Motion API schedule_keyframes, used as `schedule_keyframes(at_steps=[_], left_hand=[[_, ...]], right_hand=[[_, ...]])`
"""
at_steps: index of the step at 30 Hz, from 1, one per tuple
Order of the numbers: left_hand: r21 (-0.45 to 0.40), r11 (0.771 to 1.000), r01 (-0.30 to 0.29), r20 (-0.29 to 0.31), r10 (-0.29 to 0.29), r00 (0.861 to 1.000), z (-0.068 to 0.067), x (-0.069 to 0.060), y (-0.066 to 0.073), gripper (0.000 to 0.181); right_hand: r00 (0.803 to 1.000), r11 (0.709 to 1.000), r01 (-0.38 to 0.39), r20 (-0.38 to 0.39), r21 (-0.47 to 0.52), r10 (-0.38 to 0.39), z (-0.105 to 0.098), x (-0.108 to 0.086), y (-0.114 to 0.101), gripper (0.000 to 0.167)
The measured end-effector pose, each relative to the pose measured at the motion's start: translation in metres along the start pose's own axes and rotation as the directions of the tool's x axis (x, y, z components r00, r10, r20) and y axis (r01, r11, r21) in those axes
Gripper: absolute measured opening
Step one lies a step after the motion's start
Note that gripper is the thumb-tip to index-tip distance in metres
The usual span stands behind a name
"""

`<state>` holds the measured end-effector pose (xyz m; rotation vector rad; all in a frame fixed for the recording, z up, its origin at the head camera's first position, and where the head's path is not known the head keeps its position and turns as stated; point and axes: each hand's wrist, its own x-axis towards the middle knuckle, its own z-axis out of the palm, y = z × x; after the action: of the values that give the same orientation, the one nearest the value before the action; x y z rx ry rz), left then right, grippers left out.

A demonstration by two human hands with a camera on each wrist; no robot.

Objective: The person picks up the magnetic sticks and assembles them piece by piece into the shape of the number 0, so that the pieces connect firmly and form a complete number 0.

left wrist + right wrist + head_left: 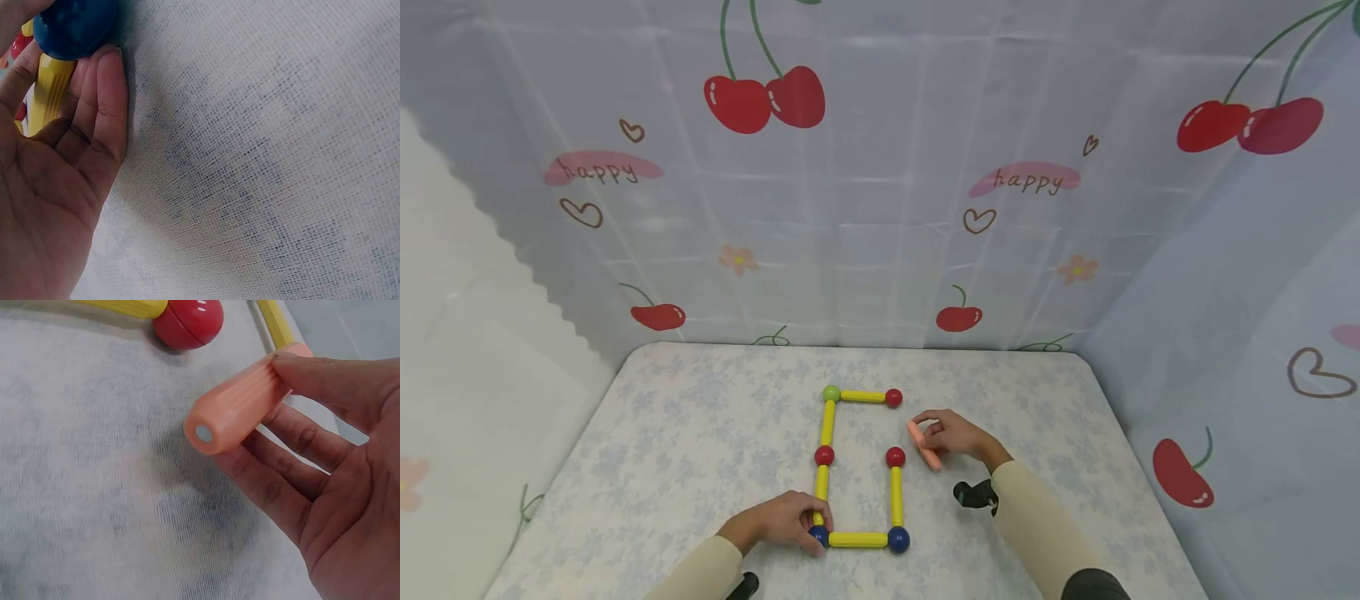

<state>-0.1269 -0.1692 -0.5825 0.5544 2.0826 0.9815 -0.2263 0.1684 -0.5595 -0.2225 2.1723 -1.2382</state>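
Observation:
My right hand [955, 435] pinches a salmon-orange magnetic rod [234, 406] between thumb and fingers, tilted, with a pale disc in its end. It is right of the gap between two red balls [893, 397] [895, 457]. At the frame's lower left corner, my left hand [792, 518] holds a blue ball [75, 25] between thumb and fingers, partly covering it. Yellow rods [857, 540] and balls form an outline on the table, with a green ball [831, 394] at the top left and another blue ball [898, 540] at the bottom right.
The pieces lie on a pale, blue-patterned tablecloth [700, 425]. Behind the table hangs a curtain [880, 250] printed with cherries, and more curtain lines both sides. Dark straps and black camera parts [976, 494] sit on the wrists.

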Motion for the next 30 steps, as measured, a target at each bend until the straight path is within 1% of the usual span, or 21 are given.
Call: schedule_keyframes(at_steps=[2,5,8,13,20,24,30], left_hand=[[0.0,1.0,-0.006,-0.001,0.006,1.0,0.0,0.0,0.001,0.019],[-0.002,1.0,-0.009,-0.002,0.009,1.0,0.0,-0.001,0.002,0.019],[-0.007,1.0,-0.005,-0.002,0.005,1.0,0.0,-0.001,0.002,0.018],[-0.015,1.0,0.0,-0.004,0.0,1.0,0.0,-0.002,0.003,0.018],[-0.012,1.0,0.005,-0.01,-0.005,1.0,-0.001,-0.002,0.004,0.018],[-0.017,1.0,0.006,-0.007,-0.007,1.0,-0.001,-0.003,0.005,0.018],[-0.024,1.0,0.003,-0.006,-0.003,1.0,-0.001,-0.003,0.005,0.017]], right_hand=[[1.0,0.999,-0.01,-0.017,0.033,0.011,0.001,0.004,-0.002,0.041],[0.999,0.998,-0.027,-0.038,0.058,0.029,0.004,0.011,-0.004,0.042],[0.998,0.997,-0.035,-0.048,0.066,0.038,0.004,0.019,-0.007,0.043],[0.993,0.995,-0.08,-0.083,0.059,0.085,0.004,0.029,-0.017,0.041],[0.98,0.99,-0.142,-0.14,0.018,0.143,0.009,0.038,-0.033,0.039],[0.968,0.983,-0.182,-0.172,0.019,0.183,0.013,0.044,-0.037,0.039],[0.95,0.978,-0.205,-0.233,0.038,0.209,0.02,0.049,-0.039,0.037]])
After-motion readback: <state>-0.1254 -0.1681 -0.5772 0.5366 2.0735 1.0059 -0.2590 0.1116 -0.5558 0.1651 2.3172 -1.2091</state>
